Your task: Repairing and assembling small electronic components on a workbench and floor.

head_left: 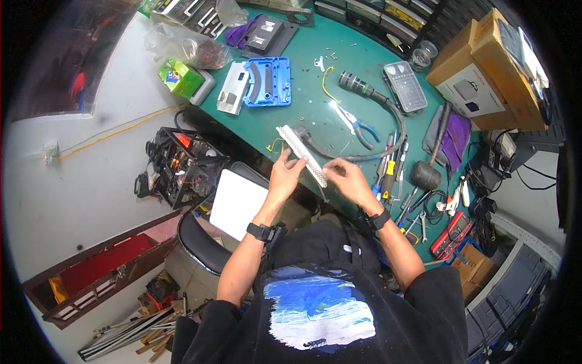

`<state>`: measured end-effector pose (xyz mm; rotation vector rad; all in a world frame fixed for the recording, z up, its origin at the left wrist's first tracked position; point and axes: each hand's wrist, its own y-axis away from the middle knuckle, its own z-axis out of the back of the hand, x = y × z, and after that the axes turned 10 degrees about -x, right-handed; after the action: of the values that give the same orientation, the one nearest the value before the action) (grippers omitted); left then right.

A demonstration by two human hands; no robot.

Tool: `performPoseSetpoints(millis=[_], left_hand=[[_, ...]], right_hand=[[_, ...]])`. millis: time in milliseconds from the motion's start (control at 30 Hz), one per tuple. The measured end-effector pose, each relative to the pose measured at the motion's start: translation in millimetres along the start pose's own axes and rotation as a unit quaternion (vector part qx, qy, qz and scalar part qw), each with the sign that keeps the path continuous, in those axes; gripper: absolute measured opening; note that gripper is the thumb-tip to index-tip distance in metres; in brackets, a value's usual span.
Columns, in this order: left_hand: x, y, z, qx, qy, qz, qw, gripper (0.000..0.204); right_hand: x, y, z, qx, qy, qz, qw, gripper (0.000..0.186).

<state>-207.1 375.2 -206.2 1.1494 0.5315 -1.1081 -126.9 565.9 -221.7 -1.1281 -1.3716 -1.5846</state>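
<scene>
My left hand [287,174] is closed on a long, narrow white perforated panel [303,156], with the thumb across its face. The panel slants over the front edge of the green bench. By its lower right end, my right hand [347,181] has its fingers curled together, the tips at the panel's edge. What they pinch, if anything, is too small to see. Behind the panel's upper part, a thick black cable [388,156] loops across the bench to a ridged cylindrical connector [356,84]. Beside my left fingers shows a bit of yellow wire [271,145].
On the bench lie blue-handled pliers [366,134], an open blue case [279,82], a clear-lidded bit box [405,88] and a rubber mallet [427,176]. Screwdrivers [388,179] and a red multimeter [450,235] are at right. A carton [476,79] stands behind; a chair [203,242] is at left.
</scene>
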Motion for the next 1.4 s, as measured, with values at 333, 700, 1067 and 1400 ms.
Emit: performPoseSetpoints(millis=[333,700,1067,1400], left_hand=[[1,-2,4,0.096,0.097,0.074,0.988,0.084],[-40,13,14,0.050,0.124,0.033,0.991,0.088],[-127,-69,-9,0.017,-0.073,-0.137,0.988,0.067],[-120,-124,-43,0.050,-0.021,-0.204,0.978,0.064]], right_hand=[[-15,-14,21,-0.130,0.333,0.192,0.914,0.029],[15,-4,35,-0.161,0.289,0.240,0.913,0.020],[17,-74,21,-0.259,0.222,0.279,0.898,0.030],[5,-126,5,-0.291,0.287,0.228,0.884,0.033]])
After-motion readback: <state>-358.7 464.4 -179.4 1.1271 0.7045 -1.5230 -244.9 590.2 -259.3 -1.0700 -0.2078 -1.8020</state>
